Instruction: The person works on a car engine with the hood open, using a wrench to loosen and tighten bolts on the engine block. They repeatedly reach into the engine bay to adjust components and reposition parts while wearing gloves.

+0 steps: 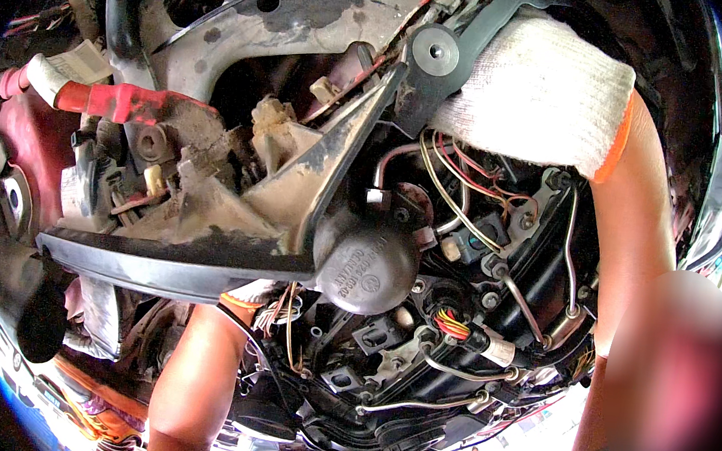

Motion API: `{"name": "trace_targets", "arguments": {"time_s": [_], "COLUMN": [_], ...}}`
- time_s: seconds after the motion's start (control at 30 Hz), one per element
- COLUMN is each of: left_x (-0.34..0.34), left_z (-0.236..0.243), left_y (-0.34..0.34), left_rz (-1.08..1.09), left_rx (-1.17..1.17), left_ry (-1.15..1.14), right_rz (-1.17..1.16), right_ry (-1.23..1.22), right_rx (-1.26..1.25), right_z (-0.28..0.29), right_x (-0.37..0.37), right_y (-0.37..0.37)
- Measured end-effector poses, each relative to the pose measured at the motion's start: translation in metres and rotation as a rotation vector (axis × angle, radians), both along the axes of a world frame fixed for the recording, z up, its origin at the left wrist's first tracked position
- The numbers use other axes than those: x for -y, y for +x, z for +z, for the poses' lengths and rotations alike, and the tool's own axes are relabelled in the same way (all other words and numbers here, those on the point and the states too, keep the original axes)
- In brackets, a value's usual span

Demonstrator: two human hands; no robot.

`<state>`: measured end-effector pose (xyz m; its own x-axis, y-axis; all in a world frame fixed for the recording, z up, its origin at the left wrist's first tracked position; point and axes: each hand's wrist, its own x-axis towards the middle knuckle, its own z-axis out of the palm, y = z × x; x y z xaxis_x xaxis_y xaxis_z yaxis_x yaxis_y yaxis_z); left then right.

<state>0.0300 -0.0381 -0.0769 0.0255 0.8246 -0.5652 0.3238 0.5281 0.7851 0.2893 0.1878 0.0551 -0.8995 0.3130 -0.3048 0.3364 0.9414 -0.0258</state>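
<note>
My right hand, in a white knit glove [535,95] with an orange cuff, reaches in at the upper right. Its fingers are out of sight behind a dark grey metal bracket [488,43], and the glove touches or nearly touches that bracket. My left hand [254,289] goes under a black-edged plastic housing [177,269]. Only a sliver of its glove and orange cuff shows there, so what its fingers do is hidden. Between my arms sits a round black cap [368,265] on the housing. Thin coloured wires [451,178] hang just below my right glove.
An engine with bent metal pipes [529,313] and a multicoloured wire bundle [453,323] lies between my forearms. A red-sleeved cable [123,103] crosses the left side. Behind it runs a dusty grey metal frame [309,36]. A blurred patch covers the right edge.
</note>
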Motion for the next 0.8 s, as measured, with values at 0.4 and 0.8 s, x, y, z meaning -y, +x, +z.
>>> {"name": "trace_targets", "arguments": {"time_s": [0.4,0.8], "left_x": [-0.003,0.003], "left_z": [-0.006,-0.007], "left_y": [0.007,0.013], "left_rz": [-0.004,-0.003], "left_rx": [0.016,0.069], "left_ry": [0.000,-0.008], "right_rz": [-0.078,-0.593], "right_ry": [-0.010,-0.645], "right_rx": [0.102,0.059], "right_z": [0.013,0.048], "right_x": [0.000,-0.011], "right_y": [0.005,0.011]}}
